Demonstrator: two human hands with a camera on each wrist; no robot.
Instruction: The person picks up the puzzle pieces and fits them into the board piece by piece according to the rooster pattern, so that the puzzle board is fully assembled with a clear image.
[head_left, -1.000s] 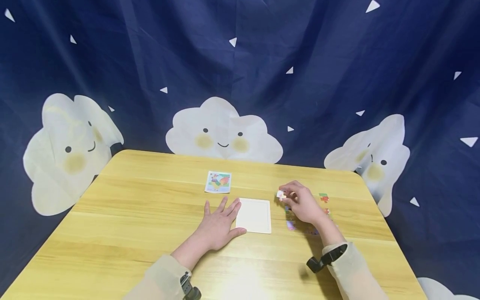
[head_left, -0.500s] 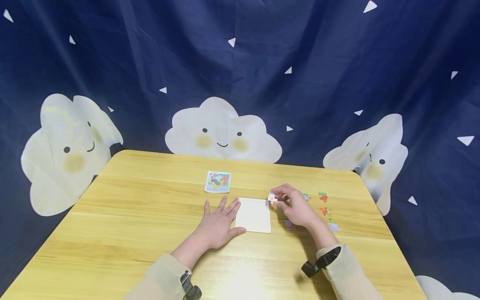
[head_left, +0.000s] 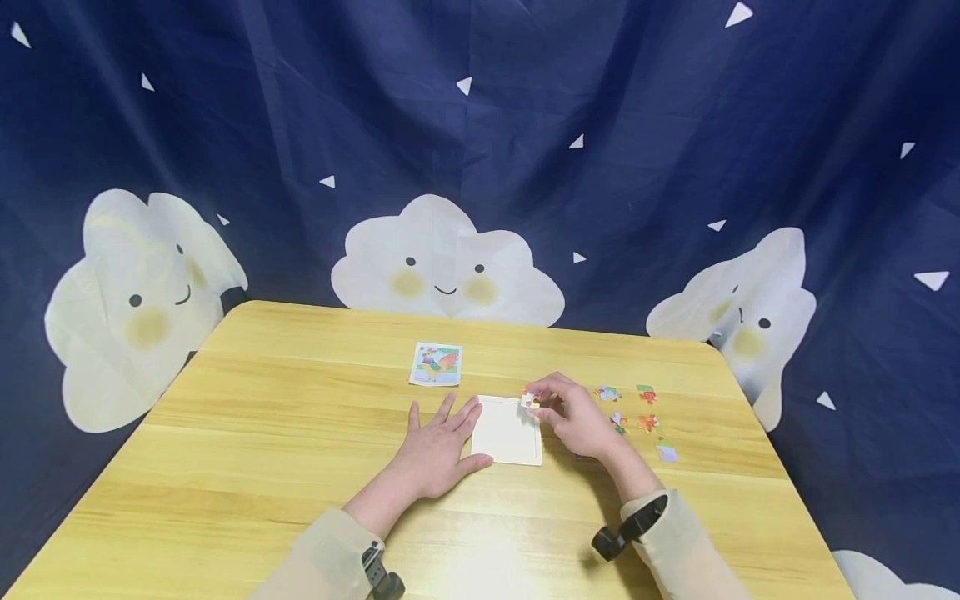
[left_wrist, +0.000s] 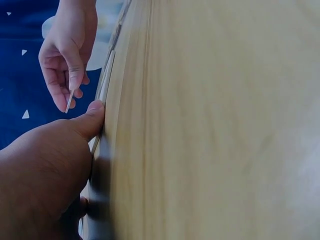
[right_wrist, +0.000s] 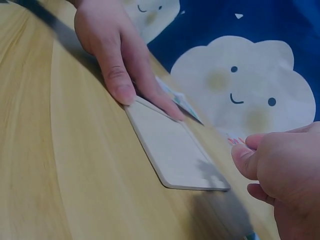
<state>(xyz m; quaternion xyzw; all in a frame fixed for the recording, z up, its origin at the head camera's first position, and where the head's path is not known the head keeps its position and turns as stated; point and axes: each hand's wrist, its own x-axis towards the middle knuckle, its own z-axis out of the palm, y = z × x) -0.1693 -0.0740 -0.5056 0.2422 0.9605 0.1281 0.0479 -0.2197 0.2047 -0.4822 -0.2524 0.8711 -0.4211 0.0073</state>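
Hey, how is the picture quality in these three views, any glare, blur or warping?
Head view: sharp, evenly lit, a pale glare patch on the table near edge, wide-angle bowing at the edges. Left wrist view: left hand dark and soft, wood grain blurred. Right wrist view: right hand blurred, casting a shadow beside the white puzzle tray.

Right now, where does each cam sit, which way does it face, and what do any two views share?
Head: above, looking forward and down at the table; shows both forearms, left hand flat beside the white tray, right hand pinching a puzzle piece.
Left wrist: low along the tabletop, past its own thumb, toward the right hand.
Right wrist: low, behind its own knuckles, facing the tray and left hand.
Shared: all three show the tray's edge and both hands.
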